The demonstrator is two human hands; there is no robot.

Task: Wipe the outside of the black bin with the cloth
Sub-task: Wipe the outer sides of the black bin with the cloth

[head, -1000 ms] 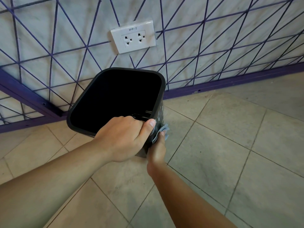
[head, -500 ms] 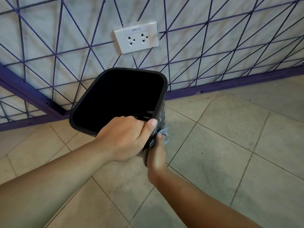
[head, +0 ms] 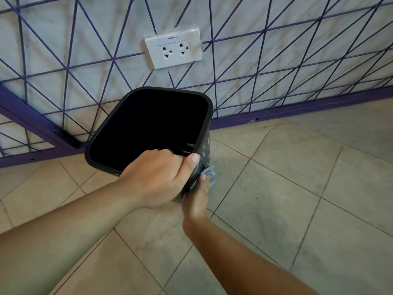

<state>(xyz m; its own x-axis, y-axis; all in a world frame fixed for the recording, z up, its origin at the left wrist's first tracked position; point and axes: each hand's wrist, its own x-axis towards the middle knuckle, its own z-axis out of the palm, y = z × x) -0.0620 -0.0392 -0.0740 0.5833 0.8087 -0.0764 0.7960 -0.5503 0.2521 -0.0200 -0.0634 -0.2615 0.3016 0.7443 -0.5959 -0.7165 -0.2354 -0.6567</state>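
The right hand (head: 196, 201), gripping the blue-grey cloth (head: 209, 174), has slid slightly lower down the right outer wall of the black bin (head: 205, 126) over the last second. The left hand (head: 157, 177) still clamps the near rim, holding the bin tilted above the tiled floor (head: 297, 188) near the wall, so wiping of that side looks underway.

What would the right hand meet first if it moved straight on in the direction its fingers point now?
The right hand points up along the side of the black bin, pressing the cloth against it. It would probably slide along that wall toward the rim, with the left hand's thumb close by; depth is unclear.
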